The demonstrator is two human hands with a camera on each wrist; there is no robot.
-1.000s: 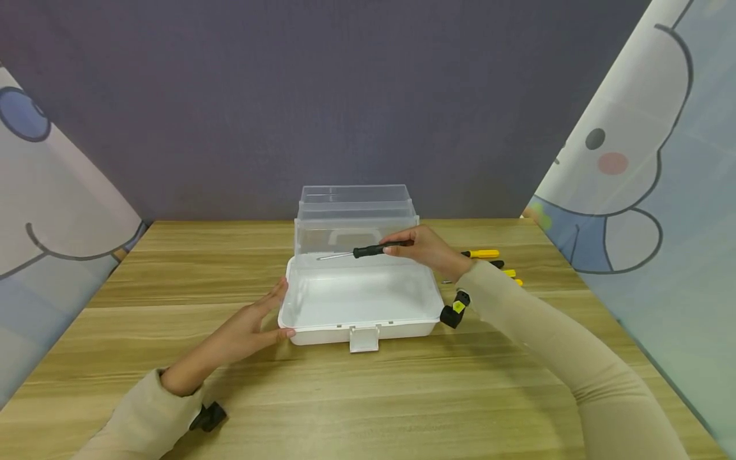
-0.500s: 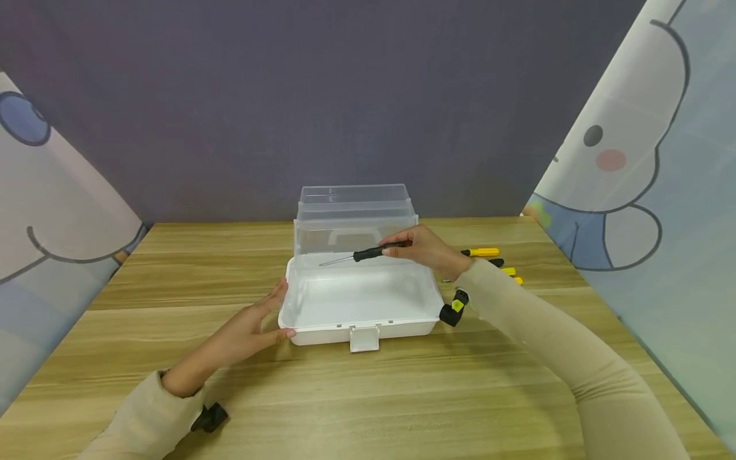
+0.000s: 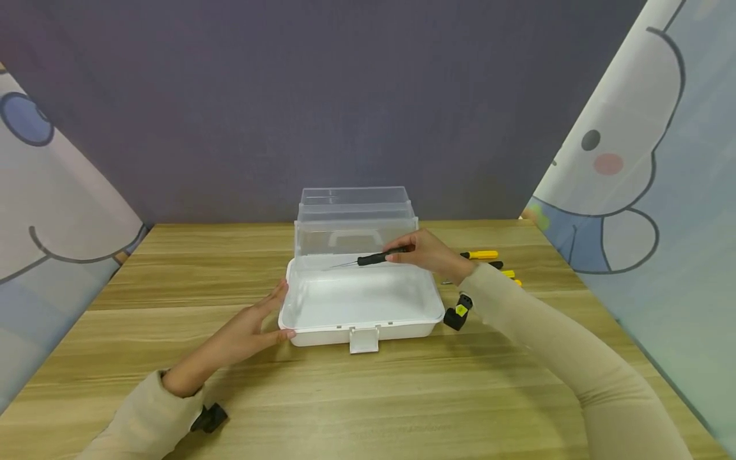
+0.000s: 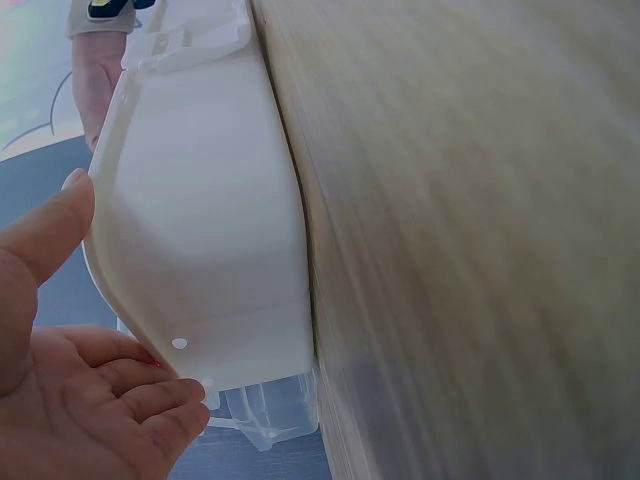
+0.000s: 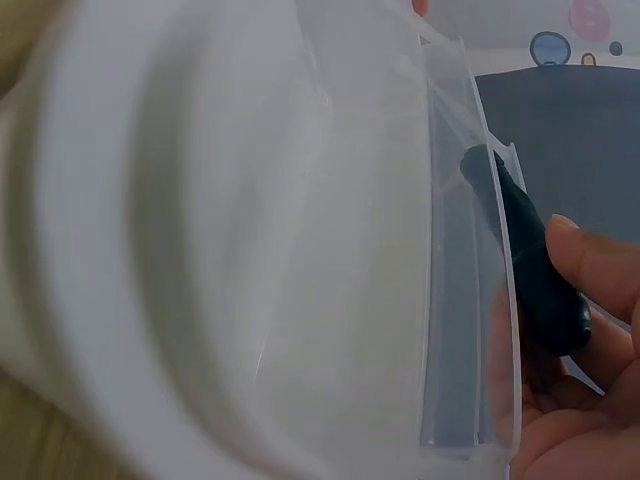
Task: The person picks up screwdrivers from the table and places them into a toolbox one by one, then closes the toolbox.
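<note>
Screwdriver shift: over the last second the black-handled screwdriver point(image 3: 372, 260) has moved slightly toward 5 o'clock in the head view, its tip now lower against the white box point(image 3: 322, 337); the right hand point(image 3: 425, 252) has moved with it.
Unmoved: the white box and the left hand point(image 3: 250, 329) sit as they did a second ago.
Clock centre: the middle of the white box, with 12 o'clock at its far side.
Screwdriver and fingers: the butt of the handle lies between the right fingertips; the shaft points from them to between 8 and 9 o'clock, over the far part of the box. I cannot tell whether its tip touches anything.
Right-hand grip: thumb and fingers pinch the handle, the hand itself at about 2 o'clock.
Left-hand grip: thumb and fingers are spread at the box's corner between 8 and 9 o'clock, thumb against the near rim, fingers along the end wall.
Clear lid: the lid point(image 3: 322, 239) stands raised at 12 o'clock.
Front latch: the latch point(image 3: 364, 340) hangs at 6 o'clock.
Side tools: yellow-handled tools point(image 3: 484, 254) and a black handle point(image 3: 497, 264) lie on the table point(image 3: 374, 409) between 2 and 3 o'clock, partly hidden by the right arm.
</note>
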